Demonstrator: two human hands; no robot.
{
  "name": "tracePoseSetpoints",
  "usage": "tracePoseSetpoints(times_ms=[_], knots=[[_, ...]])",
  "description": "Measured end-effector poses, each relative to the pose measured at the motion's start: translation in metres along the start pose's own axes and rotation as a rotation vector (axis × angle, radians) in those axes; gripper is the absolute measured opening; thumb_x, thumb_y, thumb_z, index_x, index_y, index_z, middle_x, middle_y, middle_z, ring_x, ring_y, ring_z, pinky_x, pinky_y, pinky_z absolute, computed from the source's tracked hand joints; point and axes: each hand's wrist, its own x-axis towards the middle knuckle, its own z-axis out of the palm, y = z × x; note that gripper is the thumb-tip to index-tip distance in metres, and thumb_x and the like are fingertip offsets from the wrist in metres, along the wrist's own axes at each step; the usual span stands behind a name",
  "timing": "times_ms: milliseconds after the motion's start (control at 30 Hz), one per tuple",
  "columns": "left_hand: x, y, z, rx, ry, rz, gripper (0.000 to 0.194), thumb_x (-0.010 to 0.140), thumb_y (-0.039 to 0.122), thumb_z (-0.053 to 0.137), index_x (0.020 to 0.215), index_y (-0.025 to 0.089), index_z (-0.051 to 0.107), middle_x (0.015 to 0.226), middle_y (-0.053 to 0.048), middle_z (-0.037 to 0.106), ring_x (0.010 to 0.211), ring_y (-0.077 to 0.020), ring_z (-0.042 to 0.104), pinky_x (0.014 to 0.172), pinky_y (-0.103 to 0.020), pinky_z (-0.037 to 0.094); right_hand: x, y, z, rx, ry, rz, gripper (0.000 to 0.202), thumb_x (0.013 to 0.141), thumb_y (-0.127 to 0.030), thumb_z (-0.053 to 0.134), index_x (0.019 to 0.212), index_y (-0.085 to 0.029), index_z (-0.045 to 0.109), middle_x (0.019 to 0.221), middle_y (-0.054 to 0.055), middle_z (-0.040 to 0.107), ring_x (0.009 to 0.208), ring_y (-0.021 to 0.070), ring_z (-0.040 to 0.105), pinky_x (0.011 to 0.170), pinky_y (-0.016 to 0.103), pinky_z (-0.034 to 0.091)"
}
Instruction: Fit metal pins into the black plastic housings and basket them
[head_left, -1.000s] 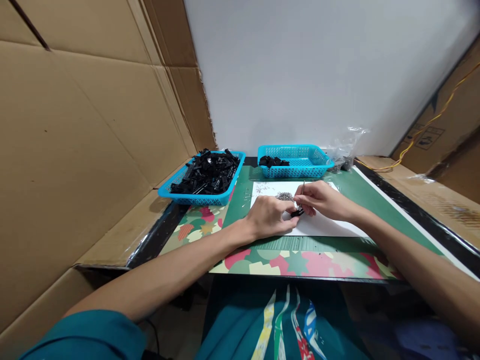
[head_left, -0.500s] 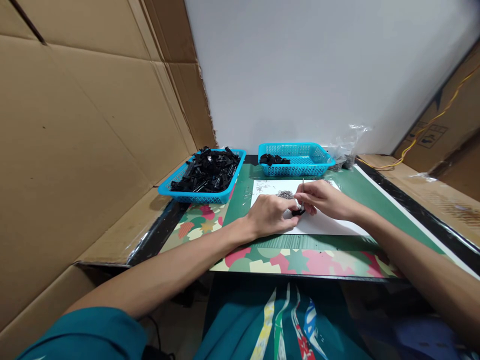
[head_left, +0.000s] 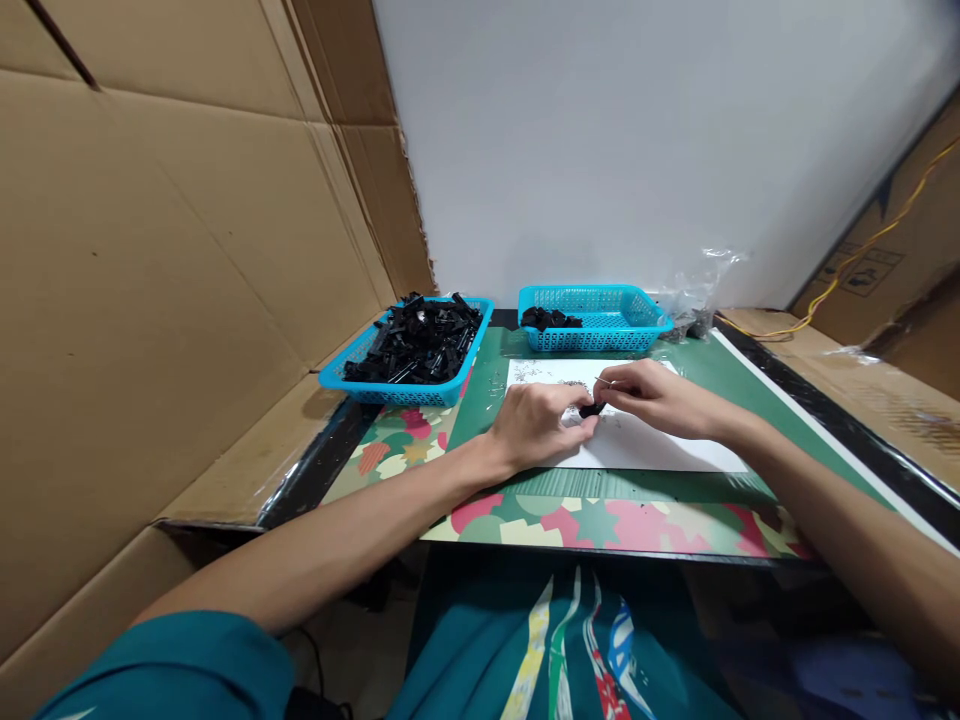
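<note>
Over a white sheet [head_left: 667,453], my left hand [head_left: 536,425] pinches a small black part [head_left: 592,410] between thumb and fingers. My right hand [head_left: 660,397] is closed at the part's right side, with a thin metal tool [head_left: 602,380] in its fingers, lying nearly level. The fingertips hide where the tool ends and whether it touches the part. Small metal pieces [head_left: 529,370] are scattered on the sheet's back left, and more lie just behind the hands, partly covered by them.
A blue basket [head_left: 390,394] heaped with black parts stands at the left. Another blue basket [head_left: 600,340] at the back holds a few black parts. Beside it sits a clear plastic bag [head_left: 701,295]. Cardboard [head_left: 187,200] rises at the left.
The thin tool has tipped from upright to nearly level in my right hand. The black part has risen slightly away from me, and its near end is now gripped by my left fingers.
</note>
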Motion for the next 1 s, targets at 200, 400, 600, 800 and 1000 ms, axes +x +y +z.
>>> tracePoseSetpoints(times_ms=[200,400,600,800,1000], knots=[[0.000,0.001,-0.001,-0.009,-0.040,-0.028,0.013,0.083,0.026,0.076,0.094,0.022,0.081,0.091,0.000,0.084,0.082,-0.0219,0.079,0.062,-0.029,0.051,0.000,0.001,0.002,-0.077,0.004,-0.022,0.026,0.100,-0.033,0.059,0.079,-0.019,0.069,0.063,-0.006,0.034,0.059,0.0127,0.030,0.057,0.031,0.023],[0.000,0.001,-0.001,0.006,-0.078,-0.022,0.012,0.083,0.026,0.076,0.094,0.023,0.080,0.089,0.001,0.083,0.079,-0.0222,0.079,0.060,-0.029,0.048,0.001,0.001,0.002,-0.052,0.002,-0.025,0.014,0.089,-0.019,0.065,0.076,-0.018,0.071,0.061,-0.007,0.030,0.057,0.0112,0.027,0.056,0.031,0.022],[0.000,0.002,-0.002,-0.004,-0.051,-0.040,0.010,0.083,0.027,0.076,0.092,0.024,0.080,0.087,0.002,0.083,0.077,-0.0217,0.079,0.059,-0.029,0.047,0.001,0.003,0.004,0.033,0.045,0.046,0.016,0.081,-0.018,0.067,0.065,-0.019,0.065,0.057,-0.007,0.032,0.056,0.0106,0.027,0.053,0.031,0.021],[0.000,0.001,-0.002,-0.022,-0.037,-0.047,0.011,0.084,0.025,0.075,0.093,0.024,0.081,0.088,0.003,0.084,0.075,-0.0197,0.079,0.060,-0.028,0.048,0.004,0.003,0.010,0.078,0.109,0.065,0.023,0.079,-0.018,0.067,0.058,-0.019,0.056,0.057,-0.007,0.028,0.056,0.0100,0.025,0.053,0.031,0.018],[-0.002,-0.001,0.002,0.041,0.011,-0.003,0.013,0.086,0.026,0.074,0.096,0.023,0.082,0.088,0.000,0.084,0.074,-0.0205,0.079,0.059,-0.028,0.049,0.004,0.006,0.011,0.115,0.096,0.075,0.018,0.080,-0.019,0.063,0.062,-0.017,0.061,0.055,-0.007,0.034,0.055,0.0097,0.027,0.051,0.030,0.019]])
